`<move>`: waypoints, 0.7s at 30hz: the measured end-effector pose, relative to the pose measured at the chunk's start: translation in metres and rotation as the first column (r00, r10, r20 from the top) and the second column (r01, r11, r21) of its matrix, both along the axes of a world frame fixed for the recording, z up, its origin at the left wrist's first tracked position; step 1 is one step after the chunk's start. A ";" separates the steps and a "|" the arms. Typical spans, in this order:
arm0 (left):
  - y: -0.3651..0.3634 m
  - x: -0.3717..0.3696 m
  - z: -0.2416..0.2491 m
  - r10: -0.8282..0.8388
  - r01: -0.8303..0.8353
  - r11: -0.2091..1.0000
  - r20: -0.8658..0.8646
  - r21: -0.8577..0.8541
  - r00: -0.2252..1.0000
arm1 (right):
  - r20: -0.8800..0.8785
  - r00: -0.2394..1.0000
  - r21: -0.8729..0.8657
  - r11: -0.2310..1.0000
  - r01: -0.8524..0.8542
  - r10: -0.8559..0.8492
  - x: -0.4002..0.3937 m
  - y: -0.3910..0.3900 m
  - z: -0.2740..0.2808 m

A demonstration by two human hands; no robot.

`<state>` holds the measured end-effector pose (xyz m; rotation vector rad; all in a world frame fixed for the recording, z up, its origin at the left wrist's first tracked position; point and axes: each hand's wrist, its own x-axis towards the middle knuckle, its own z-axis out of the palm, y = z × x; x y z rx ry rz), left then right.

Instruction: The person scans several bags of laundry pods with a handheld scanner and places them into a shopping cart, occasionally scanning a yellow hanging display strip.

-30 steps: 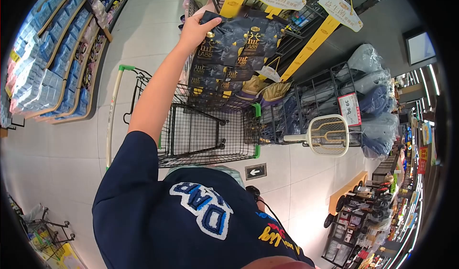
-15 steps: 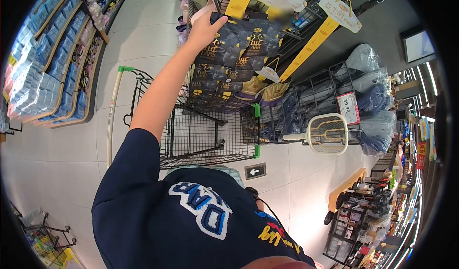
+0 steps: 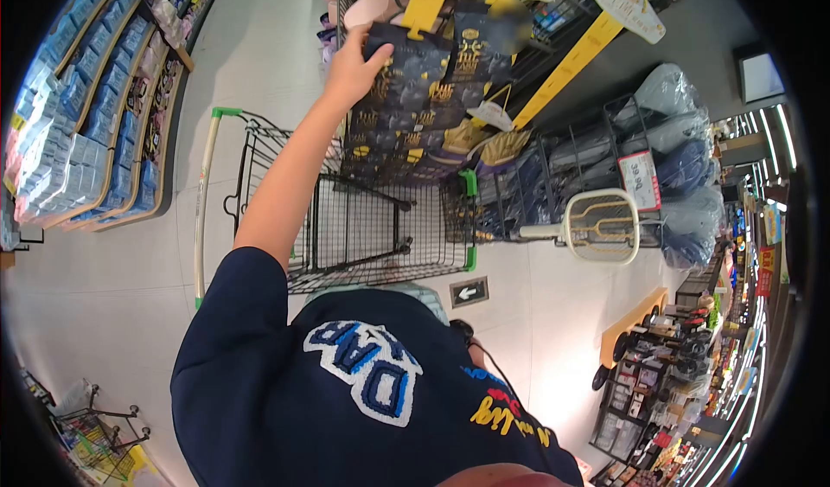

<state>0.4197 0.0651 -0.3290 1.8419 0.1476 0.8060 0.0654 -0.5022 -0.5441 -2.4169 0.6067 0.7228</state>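
Observation:
My left hand (image 3: 354, 73) reaches up to a rack of black packs. Its thumb lies over the upper left edge of a black pouch with gold lettering (image 3: 410, 59), while the other fingers are partly hidden behind it. More black pouches (image 3: 482, 50) hang beside and below. Beneath my arm stands a black wire shopping cart (image 3: 354, 236) with green corners. At the right side of my dark shirt, a little skin of my right hand (image 3: 475, 354) shows beside a black object with a cord (image 3: 462, 328); its fingers are hidden.
Yellow hanging strips (image 3: 566, 72) with white tags cross the rack. A white electric swatter (image 3: 603, 227) hangs by a price sign (image 3: 640, 181). Shelves of blue packs (image 3: 99, 89) stand at left. Another cart (image 3: 99, 431) is at lower left.
My left hand has shifted slightly left and down along the pouch's edge, its thumb now lower. The view has moved a little, and the pouch looks tilted differently.

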 end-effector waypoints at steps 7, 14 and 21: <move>-0.024 -0.137 -0.130 -0.030 0.077 0.980 -0.245 0.184 0.969 | -0.023 1.000 0.034 0.999 -0.015 0.016 0.021 0.012 -0.002; -0.034 -0.339 -0.288 -0.124 0.668 0.737 -0.951 0.102 0.283 | -0.014 0.991 -0.004 0.991 -0.137 0.137 0.082 0.006 -0.039; -0.043 -0.375 -0.289 -0.075 0.753 0.649 -0.994 -0.111 -0.082 | 0.030 0.988 0.048 0.988 -0.150 0.149 0.145 0.015 -0.094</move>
